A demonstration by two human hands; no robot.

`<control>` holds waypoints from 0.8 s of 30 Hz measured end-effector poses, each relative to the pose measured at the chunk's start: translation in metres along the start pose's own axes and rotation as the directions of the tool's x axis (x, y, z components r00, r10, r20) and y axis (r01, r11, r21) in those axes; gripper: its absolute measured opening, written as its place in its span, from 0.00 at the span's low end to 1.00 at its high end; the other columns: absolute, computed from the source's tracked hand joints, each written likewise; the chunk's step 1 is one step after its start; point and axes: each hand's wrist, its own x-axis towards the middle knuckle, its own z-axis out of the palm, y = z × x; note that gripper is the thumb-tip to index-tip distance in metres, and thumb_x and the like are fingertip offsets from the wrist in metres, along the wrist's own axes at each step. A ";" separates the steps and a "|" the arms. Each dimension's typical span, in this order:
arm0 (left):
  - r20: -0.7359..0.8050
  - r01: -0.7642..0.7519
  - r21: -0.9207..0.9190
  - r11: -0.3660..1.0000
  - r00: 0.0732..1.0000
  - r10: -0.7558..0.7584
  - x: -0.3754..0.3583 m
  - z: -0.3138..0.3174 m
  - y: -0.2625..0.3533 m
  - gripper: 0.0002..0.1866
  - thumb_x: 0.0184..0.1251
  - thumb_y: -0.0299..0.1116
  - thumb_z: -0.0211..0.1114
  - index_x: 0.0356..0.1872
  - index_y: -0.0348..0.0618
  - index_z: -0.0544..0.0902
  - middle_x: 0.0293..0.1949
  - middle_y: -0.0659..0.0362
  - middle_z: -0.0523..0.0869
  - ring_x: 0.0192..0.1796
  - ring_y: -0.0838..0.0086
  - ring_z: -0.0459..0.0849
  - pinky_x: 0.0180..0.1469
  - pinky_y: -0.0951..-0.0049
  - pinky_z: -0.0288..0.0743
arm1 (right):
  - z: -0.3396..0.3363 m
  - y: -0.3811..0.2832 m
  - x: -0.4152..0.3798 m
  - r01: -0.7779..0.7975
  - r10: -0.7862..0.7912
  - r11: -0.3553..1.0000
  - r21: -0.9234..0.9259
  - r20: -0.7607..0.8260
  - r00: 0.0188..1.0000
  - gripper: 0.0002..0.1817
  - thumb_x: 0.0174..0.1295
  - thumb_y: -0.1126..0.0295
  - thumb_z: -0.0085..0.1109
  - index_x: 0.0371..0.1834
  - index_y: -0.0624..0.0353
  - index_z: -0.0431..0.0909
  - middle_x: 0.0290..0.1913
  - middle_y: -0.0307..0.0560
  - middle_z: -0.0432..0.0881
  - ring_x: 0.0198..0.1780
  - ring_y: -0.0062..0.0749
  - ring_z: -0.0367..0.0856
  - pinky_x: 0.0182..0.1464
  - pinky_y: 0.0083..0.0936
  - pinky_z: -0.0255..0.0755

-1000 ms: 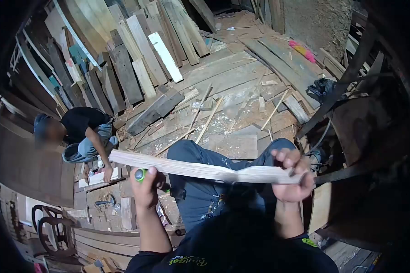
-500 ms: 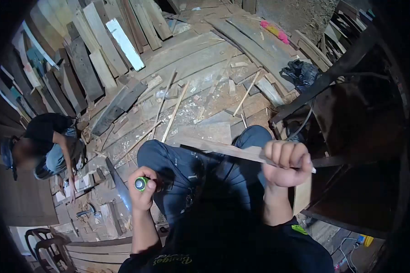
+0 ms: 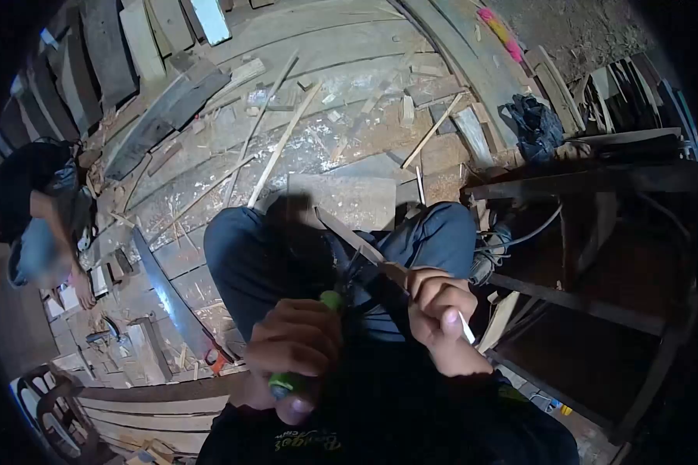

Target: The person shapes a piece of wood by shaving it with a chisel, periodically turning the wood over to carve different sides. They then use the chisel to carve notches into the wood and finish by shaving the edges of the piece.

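Note:
My left hand point(image 3: 295, 353) is wrapped round the green grip point(image 3: 330, 299) of a tool, low in front of my chest. Its working end merges with the dark clothing, so I cannot tell its kind. In my right hand point(image 3: 442, 314), closed, is a narrow wooden strip point(image 3: 353, 239). The strip slants up and left over my lap, with a pointed far end, and its pale near end point(image 3: 467, 329) sticks out by the thumb. Beyond my knees a flat wooden board point(image 3: 341, 203) lies on the floor.
At left lies a handsaw point(image 3: 163, 288) with an orange handle. A person point(image 3: 39, 201) crouches at the far left, one hand low near wood blocks. Thin sticks point(image 3: 283, 147) and shavings litter the plank floor. A dark wooden frame point(image 3: 582, 302) stands close on my right.
My left hand has moved right, towards the strip, and its tool has turned lengthwise into view. The right hand has drawn inward and lower, tilting the strip more steeply. The view has shifted.

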 end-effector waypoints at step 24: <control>0.140 -0.037 -0.037 0.999 0.989 0.042 -0.020 -0.012 0.011 0.17 0.61 0.43 0.61 0.20 0.41 0.78 0.17 0.58 0.78 0.18 0.65 0.80 0.23 0.66 0.74 | 0.010 0.005 -0.030 0.164 -0.180 0.982 0.092 0.207 0.962 0.23 0.65 0.62 0.52 0.13 0.57 0.60 0.09 0.38 0.60 0.09 0.29 0.56 0.16 0.29 0.52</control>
